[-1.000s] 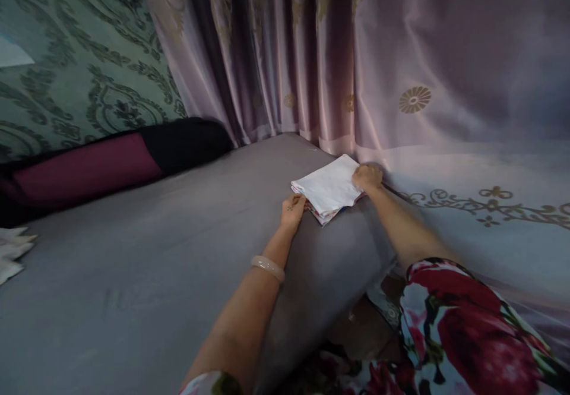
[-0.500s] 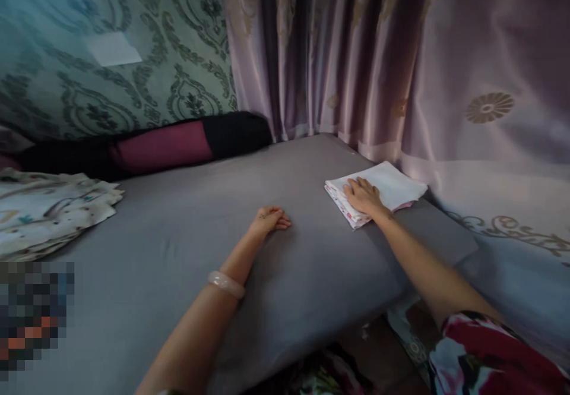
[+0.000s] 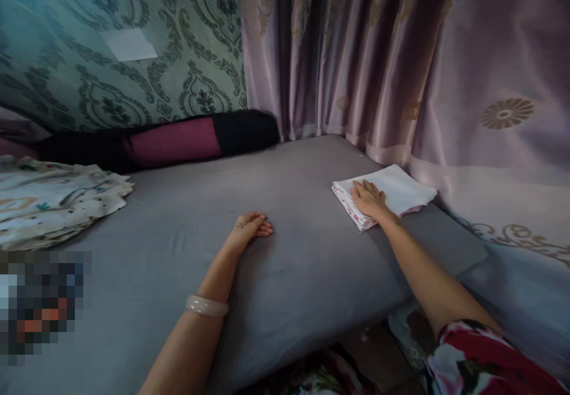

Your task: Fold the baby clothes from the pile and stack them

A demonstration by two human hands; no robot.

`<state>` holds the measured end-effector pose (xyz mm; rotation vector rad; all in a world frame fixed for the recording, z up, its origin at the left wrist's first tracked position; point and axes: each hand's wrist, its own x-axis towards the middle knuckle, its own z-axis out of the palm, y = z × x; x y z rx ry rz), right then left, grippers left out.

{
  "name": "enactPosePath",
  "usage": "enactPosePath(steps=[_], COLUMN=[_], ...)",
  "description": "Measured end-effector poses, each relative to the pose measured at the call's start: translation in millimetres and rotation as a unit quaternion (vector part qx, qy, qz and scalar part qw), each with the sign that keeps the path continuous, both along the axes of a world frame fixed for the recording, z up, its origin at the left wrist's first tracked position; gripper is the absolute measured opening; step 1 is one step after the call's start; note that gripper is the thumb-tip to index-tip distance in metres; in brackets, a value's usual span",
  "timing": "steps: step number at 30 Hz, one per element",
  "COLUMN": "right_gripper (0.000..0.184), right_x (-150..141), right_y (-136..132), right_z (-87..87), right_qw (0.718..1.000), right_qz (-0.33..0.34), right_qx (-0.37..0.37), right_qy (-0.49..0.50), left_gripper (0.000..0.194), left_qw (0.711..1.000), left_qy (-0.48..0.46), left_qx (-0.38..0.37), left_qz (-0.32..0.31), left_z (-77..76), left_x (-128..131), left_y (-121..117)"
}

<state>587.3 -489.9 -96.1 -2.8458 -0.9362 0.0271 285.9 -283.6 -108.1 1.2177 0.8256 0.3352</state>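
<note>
The far edge of a grey-covered mattress (image 3: 303,276) is backed by a green wall (image 3: 173,56) papered with dark damask medallions, on which a white rectangle (image 3: 130,44) is seen. Along that edge a black-and-maroon bolster (image 3: 173,141) is laid. From the far corner down the right side, satiny mauve curtains (image 3: 458,86) are hung, patterned with gold and bordered by a paler band with scrollwork. Beneath the near edge, a dim brown floor (image 3: 380,353) is glimpsed. The wall's upper left is tinted by bluish light; the curtain folds are softly lit.
</note>
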Motion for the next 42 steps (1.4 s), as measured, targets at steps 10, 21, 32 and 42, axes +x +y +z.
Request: enactPosePath(steps=[10, 21, 32, 42], right_gripper=[0.056, 0.057, 0.063, 0.063], right_x=[-30, -15, 18, -91], right_y=[16, 20, 20, 62], right_z=[-5.8, -36.9, -57.4, -59.5], right_qw=[0.992, 0.985, 0.964, 0.936], right_qz=[0.112, 0.122, 0.217, 0.333], right_qx=[-0.003, 0.022, 0.078, 0.093], right_qy=[-0.056, -0.118, -0.136, -0.067], left_gripper=[0.007, 0.010, 0.015, 0.015], left_qw=[0.999, 0.998, 0.998, 0.992], left_qy=[-0.031, -0.050, -0.046, -0.031], left_qx=[-0.012, -0.029, -0.035, -0.089], left_qz=[0.008, 0.012, -0.005, -0.079], left_z=[-5.9, -8.2, -19.7, -19.7], left_x=[0, 6, 12, -8], left_y=[0, 3, 7, 27])
